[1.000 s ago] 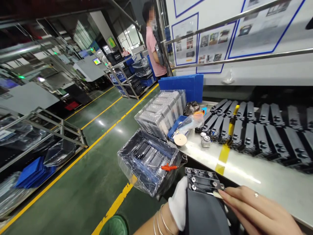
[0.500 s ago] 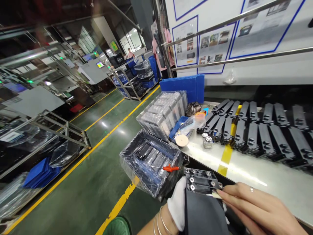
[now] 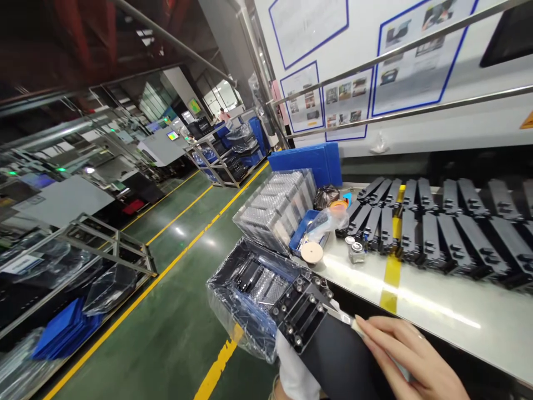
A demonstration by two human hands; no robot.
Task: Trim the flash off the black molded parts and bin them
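Observation:
My left hand (image 3: 293, 364), in a white glove, grips a black plastic part (image 3: 345, 355) from beneath and the left side. The part's near end is a smooth broad panel; its far end has ribs and several round metal inserts. My bare right hand (image 3: 410, 353) pinches the pale handle of a small knife (image 3: 343, 316). The knife's metal blade lies along the right edge of the ribbed end; I cannot tell exactly where its tip touches. Beyond the part stands a plastic-lined crate (image 3: 237, 297) with black pieces and bubble wrap inside.
Rows of similar black parts (image 3: 437, 239) lie on the metal bench (image 3: 425, 294) at right. A glass jar (image 3: 357, 253), a round beige disc (image 3: 312, 253) and a blue tray (image 3: 302, 230) sit nearer the crate. Behind it stands a bubble-wrapped stack (image 3: 270, 203).
The black part has turned, its ribbed end now tilting left over the crate's edge and covering the orange-handled screwdriver. The knife's blade has come into view. The camera view has shifted slightly.

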